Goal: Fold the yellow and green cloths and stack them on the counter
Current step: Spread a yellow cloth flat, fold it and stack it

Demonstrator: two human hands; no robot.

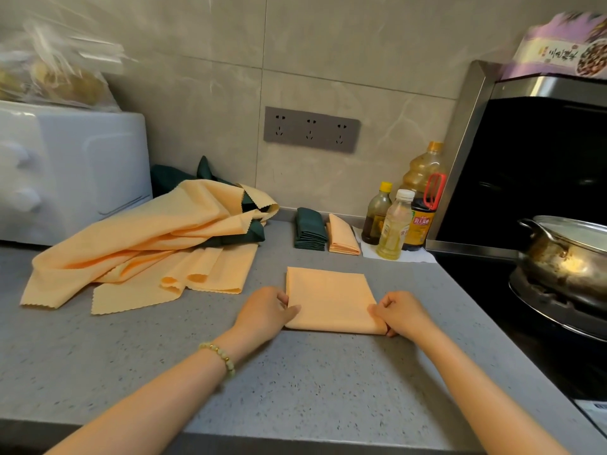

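Near the counter (295,372) edge, pinched by the left hand (266,310) at one side and the right hand (399,313) at the other, fingers curled on its near corners: a yellow cloth (330,298), folded flat and square. Probably one more fold, then onto a stack. Further left, not yet folded: a loose heap (147,244) of yellow and green. At the back, done: a green stack (308,229) just beside a yellow stack (343,236). Roughly midway, judging by the heap.

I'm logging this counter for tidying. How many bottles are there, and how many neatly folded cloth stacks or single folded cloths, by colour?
Bottles: 4
Green folded stack: 1
Yellow folded stack: 1
Folded yellow cloth in front: 1
Total: 7
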